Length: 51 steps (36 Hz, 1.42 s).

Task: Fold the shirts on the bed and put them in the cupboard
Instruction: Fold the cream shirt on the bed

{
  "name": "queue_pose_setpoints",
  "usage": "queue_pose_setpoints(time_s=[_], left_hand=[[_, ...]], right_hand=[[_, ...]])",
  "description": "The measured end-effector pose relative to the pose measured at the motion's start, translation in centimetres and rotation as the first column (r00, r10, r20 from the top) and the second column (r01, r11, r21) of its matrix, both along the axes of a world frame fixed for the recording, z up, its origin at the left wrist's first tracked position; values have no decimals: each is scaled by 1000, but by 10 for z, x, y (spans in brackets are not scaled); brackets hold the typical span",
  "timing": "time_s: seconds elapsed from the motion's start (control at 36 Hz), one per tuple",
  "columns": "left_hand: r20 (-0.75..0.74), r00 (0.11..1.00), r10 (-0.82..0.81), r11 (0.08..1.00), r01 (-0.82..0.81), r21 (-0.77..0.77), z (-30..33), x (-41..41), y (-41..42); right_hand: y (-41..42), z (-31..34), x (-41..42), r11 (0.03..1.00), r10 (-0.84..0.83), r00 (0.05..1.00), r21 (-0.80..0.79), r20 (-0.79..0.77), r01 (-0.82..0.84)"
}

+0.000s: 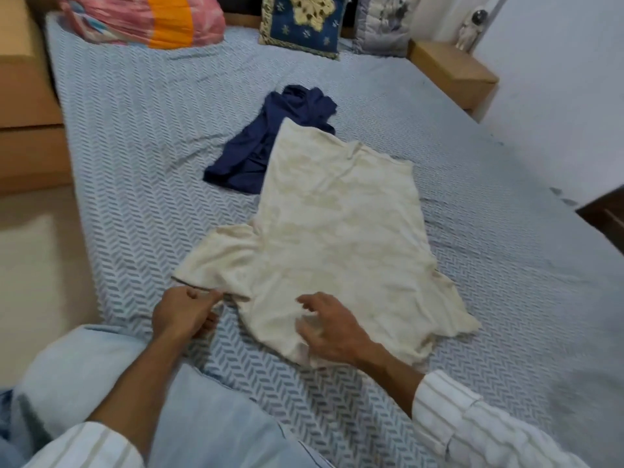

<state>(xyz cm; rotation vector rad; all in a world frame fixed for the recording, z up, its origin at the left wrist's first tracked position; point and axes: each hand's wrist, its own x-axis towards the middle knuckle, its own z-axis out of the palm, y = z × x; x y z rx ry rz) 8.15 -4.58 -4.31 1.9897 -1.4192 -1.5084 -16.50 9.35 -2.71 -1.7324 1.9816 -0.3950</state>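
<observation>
With the left hand point(184, 310) pinching the sleeve hem at eight o'clock of the cream cotton shirt point(341, 238) spread mid-bed and the right hand point(329, 327) resting loose-fingered on it, a tug could bunch the unpinned cloth.

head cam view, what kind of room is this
Most likely a home bedroom. A bed with a patterned blue sheet fills the view, pillows line its far end, and a wooden bedside table stands beside it. A cream shirt and a navy shirt lie on the sheet.
</observation>
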Motion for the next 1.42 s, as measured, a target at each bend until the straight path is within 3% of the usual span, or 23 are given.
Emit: queue_pose_setpoints(time_s=[0.11, 0.17, 0.22, 0.28, 0.33, 0.39, 0.44, 0.58, 0.75, 0.97, 1.06, 1.14, 1.19, 1.28, 1.36, 1.42], left_hand=[[95, 970, -225, 974, 222, 33, 8, -22, 27], [-27, 971, -239, 960, 241, 144, 12, -36, 41], [-135, 967, -215, 935, 243, 257, 19, -46, 50], [-158, 958, -238, 902, 279, 331, 28, -50, 55], [-177, 950, -256, 871, 306, 385, 35, -55, 62], [-201, 944, -261, 837, 325, 439, 37, -62, 70], [-219, 939, -264, 801, 340, 492, 35, -72, 83], [-238, 952, -192, 758, 298, 580, 15, -101, 114], [-207, 966, -157, 773, 251, 583, 13, -94, 116], [-35, 955, -295, 817, 271, 509, 22, -96, 125], [117, 898, -424, 849, 350, 397, 32, -98, 128], [464, 686, -561, 822, 527, 214, 38, -104, 127], [600, 601, -529, 769, 639, 38, 37, -113, 130], [615, 563, -553, 631, 764, -132, 34, -141, 142], [472, 543, -695, 460, 840, -288, 26, -178, 159], [391, 463, -795, 351, 878, -327, 20, -204, 175]], right_hand=[[68, -3, -68, 925, -379, 922, -42, -74, 377], [100, -6, -95, 767, -640, 764, -8, -90, 641], [125, -4, -107, 527, -845, 534, 148, -12, 837], [136, 0, -106, 306, -950, 262, 330, 173, 893], [146, 0, -108, 169, -949, 25, 440, 314, 882], [148, -1, -103, 99, -898, -170, 564, 406, 820], [144, 1, -94, 98, -865, -269, 668, 424, 737], [135, -3, -82, 261, -853, -226, 761, 469, 595], [152, -7, -81, 318, -905, -75, 783, 419, 535], [163, 1, -104, 388, -908, 68, 765, 414, 514], [166, 2, -141, 341, -918, 95, 644, 385, 685], [175, 0, -186, 324, -945, 296, 254, 142, 911], [181, 0, -218, 386, -921, 380, 65, 87, 920], [182, -4, -257, 531, -840, 534, -54, 98, 846], [174, -3, -279, 583, -803, 562, 68, 199, 809], [167, -5, -289, 590, -799, 529, 204, 287, 781]])
